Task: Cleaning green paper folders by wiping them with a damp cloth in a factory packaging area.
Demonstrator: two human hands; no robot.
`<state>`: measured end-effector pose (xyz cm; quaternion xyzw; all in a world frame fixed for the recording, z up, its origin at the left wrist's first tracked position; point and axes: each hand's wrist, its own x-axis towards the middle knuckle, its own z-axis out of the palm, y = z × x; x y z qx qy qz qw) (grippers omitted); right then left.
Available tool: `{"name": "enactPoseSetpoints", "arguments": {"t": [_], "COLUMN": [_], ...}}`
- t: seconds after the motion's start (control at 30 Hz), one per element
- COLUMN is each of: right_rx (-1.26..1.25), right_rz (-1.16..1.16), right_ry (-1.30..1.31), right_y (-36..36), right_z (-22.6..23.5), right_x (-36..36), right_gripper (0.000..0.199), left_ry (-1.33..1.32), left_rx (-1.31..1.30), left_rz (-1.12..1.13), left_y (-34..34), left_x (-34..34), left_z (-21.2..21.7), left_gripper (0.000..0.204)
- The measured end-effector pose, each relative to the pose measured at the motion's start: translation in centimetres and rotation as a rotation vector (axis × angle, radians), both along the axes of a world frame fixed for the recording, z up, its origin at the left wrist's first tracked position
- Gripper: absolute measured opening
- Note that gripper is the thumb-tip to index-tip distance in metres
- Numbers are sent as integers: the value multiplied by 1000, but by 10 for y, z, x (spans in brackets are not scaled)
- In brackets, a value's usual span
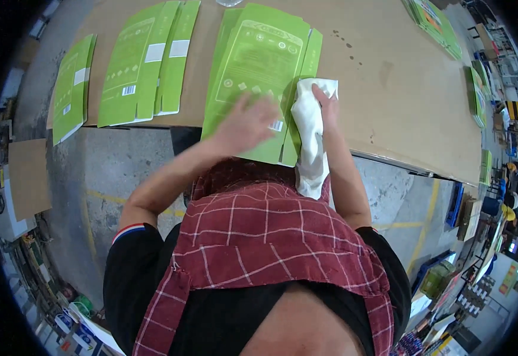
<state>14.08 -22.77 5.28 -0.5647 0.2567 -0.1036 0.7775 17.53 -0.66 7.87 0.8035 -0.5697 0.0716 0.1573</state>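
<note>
Green flat cardboard box blanks (258, 65) lie overlapped at the table's front edge before me, their lower ends reaching past it. My left hand (246, 126), blurred by motion, is over the lower part of the top blank with its fingers apart. Whether it touches the card I cannot tell. My right hand (328, 110) grips a white cloth (309, 121) at the right edge of the same blanks. The cloth hangs down over the table edge toward my apron.
The brown table (395, 89) carries more green blanks (131, 68) left of centre, another group (74, 89) at the far left, and a stack (434, 25) at the far right corner. Dark spots mark the surface. A clear round object (229, 2) shows at the top.
</note>
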Motion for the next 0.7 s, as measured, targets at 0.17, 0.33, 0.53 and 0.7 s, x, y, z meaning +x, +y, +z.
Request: {"name": "enactPoseSetpoints", "arguments": {"t": [0.17,0.33,0.53,0.7], "right_rx": [-73,-942,-2285,-1524], "right_rz": [-80,301,856,455], "right_ry": [-20,105,-184,8], "right_y": [0,27,51,-27], "right_z": [33,49,-18,-50], "right_x": [-5,-35,-35,108], "right_gripper": [26,24,31,26], "left_ry": [-4,59,139,182], "left_rx": [104,182,111,145], "left_rz": [212,229,236,216], "left_y": [-2,-2,-5,-8], "left_x": [31,34,34,35], "left_z": [-43,-41,-42,-35], "left_gripper": [53,55,54,54]}}
